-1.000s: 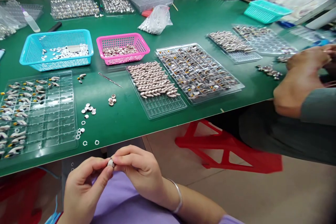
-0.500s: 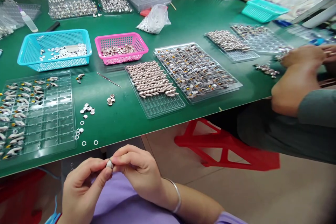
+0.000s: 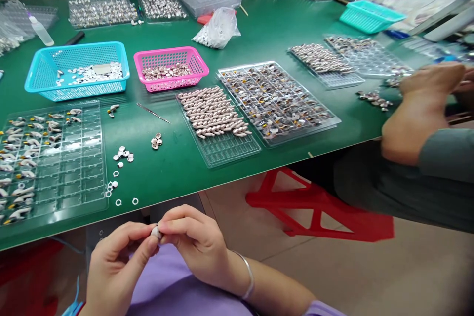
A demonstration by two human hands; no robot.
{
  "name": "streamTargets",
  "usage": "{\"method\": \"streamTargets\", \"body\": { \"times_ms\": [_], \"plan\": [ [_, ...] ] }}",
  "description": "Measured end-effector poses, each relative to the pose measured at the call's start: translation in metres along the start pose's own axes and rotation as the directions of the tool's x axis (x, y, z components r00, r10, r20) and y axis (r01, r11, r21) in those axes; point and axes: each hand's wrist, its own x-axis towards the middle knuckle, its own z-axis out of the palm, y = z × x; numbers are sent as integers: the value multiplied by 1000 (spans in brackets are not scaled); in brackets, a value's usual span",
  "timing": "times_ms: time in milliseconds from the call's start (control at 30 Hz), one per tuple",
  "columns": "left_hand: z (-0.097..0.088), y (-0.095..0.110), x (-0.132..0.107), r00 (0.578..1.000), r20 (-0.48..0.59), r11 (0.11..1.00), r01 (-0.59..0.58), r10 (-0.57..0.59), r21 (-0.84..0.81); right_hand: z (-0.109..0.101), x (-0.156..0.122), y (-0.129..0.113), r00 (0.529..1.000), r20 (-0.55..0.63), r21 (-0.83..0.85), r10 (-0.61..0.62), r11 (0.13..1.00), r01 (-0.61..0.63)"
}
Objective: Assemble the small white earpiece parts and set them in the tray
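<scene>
Below the near edge of the green table, my left hand and my right hand meet over my lap. Both pinch one small pale shell-like part between their fingertips. A silver bangle circles my right wrist. On the table just ahead lie several small white rings, a few small caps and a thin pair of tweezers. A clear compartment tray with several finished pieces stands at my left.
A blue basket and a pink basket hold small parts. Clear trays of pieces fill the middle. A co-worker's hands work at the right over a red stool. Other people sit at the far side.
My fingers have shifted slightly on the small part; the hands stay in place. The co-worker's hands at the right have moved a little.
</scene>
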Motion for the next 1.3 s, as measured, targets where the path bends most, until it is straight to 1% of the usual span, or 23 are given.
{"method": "streamTargets", "body": {
  "times_ms": [167,333,467,700,900,1067,1133,1300],
  "plan": [
    [-1,3,1,994,11,992,-110,109,63,-2,4,-4,1000,4,-23,-2,1000,2],
    [-2,1,-1,986,10,980,-167,167,106,-1,2,-2,1000,2,-2,-7,1000,7],
    [-1,1,-2,989,16,984,-149,148,93,1,-1,1,1000,-8,13,-20,1000,20],
    [4,-1,-3,996,11,996,-92,92,9,2,-4,2,1000,-21,32,0,999,1],
    [1,-4,-4,986,9,984,-169,169,60,3,-5,2,998,-25,89,64,994,-61],
    [2,0,-1,990,15,989,-141,140,43,3,-5,2,1000,-24,48,9,999,-8],
    [2,0,-1,990,16,990,-139,139,31,3,-3,1,1000,-27,40,9,999,-8],
    [3,-3,-3,976,-11,974,-218,219,56,5,-1,-2,995,-40,73,89,994,-86]
  ]
}}
